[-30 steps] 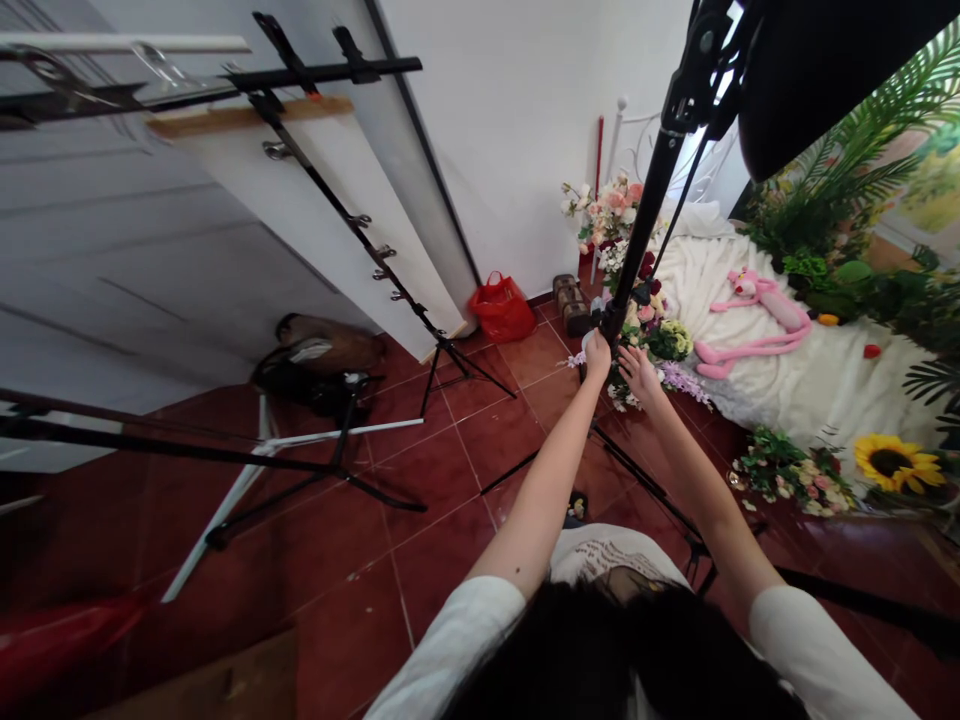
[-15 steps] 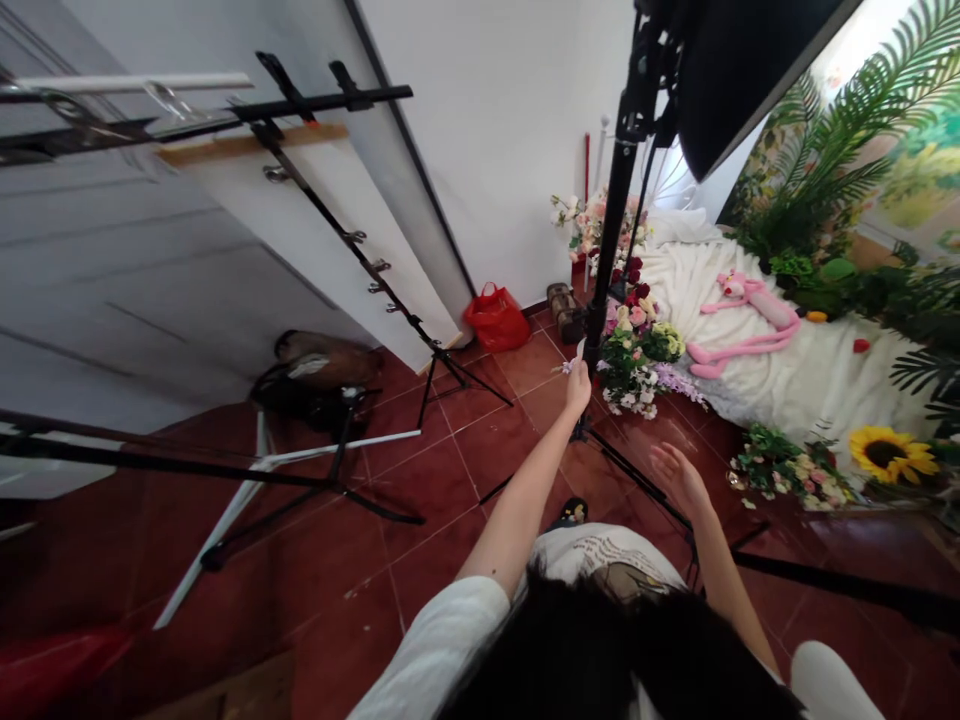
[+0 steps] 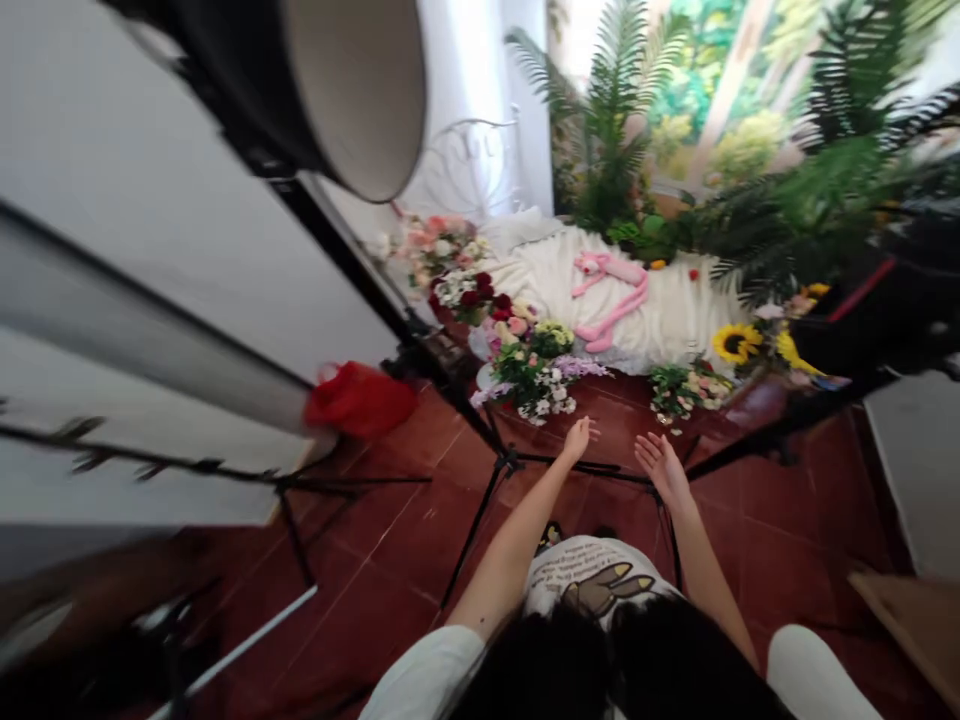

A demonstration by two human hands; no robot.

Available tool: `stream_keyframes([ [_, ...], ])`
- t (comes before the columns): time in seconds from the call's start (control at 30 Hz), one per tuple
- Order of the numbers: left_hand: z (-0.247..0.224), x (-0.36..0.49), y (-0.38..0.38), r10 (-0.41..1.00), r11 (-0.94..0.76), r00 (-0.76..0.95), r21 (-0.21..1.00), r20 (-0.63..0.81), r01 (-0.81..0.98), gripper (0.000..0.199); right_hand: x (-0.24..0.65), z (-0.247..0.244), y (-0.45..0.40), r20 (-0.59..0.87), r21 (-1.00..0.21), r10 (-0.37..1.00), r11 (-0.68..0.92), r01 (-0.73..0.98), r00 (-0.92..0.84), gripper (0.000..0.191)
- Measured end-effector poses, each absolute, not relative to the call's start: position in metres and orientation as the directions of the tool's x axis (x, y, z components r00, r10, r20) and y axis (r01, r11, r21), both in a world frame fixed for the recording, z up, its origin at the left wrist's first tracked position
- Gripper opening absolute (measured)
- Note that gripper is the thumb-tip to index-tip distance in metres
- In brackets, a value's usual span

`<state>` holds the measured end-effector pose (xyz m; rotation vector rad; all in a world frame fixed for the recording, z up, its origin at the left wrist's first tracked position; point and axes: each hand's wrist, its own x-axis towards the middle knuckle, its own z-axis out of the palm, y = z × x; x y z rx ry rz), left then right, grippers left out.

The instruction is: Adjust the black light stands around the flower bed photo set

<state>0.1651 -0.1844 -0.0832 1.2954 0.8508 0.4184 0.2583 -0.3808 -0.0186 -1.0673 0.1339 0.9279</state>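
Both my hands are held out in front of me over the red tiled floor, with nothing visible in either. My left hand (image 3: 580,440) has its fingers stretched forward, just short of the artificial flowers (image 3: 546,372). Beside it, a short gap away, my right hand (image 3: 662,468) is open with its fingers apart and the palm turned inward. Past the hands a bed (image 3: 536,258) is draped in white cloth, and a pink plush toy (image 3: 611,292) lies on it. The small flower bunch (image 3: 686,390) sits beyond my right hand.
A softbox light (image 3: 356,90) hangs upper left on a black stand (image 3: 352,265). A second black stand (image 3: 787,425) slants in from the right, its legs near my hands. A red bag (image 3: 361,400), sunflowers (image 3: 737,343) and palm leaves (image 3: 615,90) surround the bed.
My view has swung right, toward the bed. My left hand no longer appears against the light stand's pole, and my hands are now closer together. The pink toy stays on the bed.
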Motion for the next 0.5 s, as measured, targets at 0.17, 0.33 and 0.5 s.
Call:
stream_keyframes([
  [0.17, -0.037, 0.254, -0.243, 0.497, 0.270, 0.816, 0.946, -0.295, 0.178, 0.034, 0.255, -0.006, -0.429, -0.483, -0.648, 0.494, 0.353, -0.675, 0.723, 0.014],
  [0.33, 0.009, 0.321, -0.314, 0.287, 0.209, 0.949, 0.975, -0.133, 0.074, 0.032, 0.257, 0.014, -0.478, -0.478, -0.582, 0.381, 0.537, -0.611, 0.791, 0.012],
  [0.5, 0.047, 0.371, -0.375, 0.287, 0.110, 0.946, 0.976, 0.148, -0.186, 0.035, 0.266, 0.035, -0.517, -0.459, -0.528, 0.297, 0.667, -0.526, 0.837, 0.013],
])
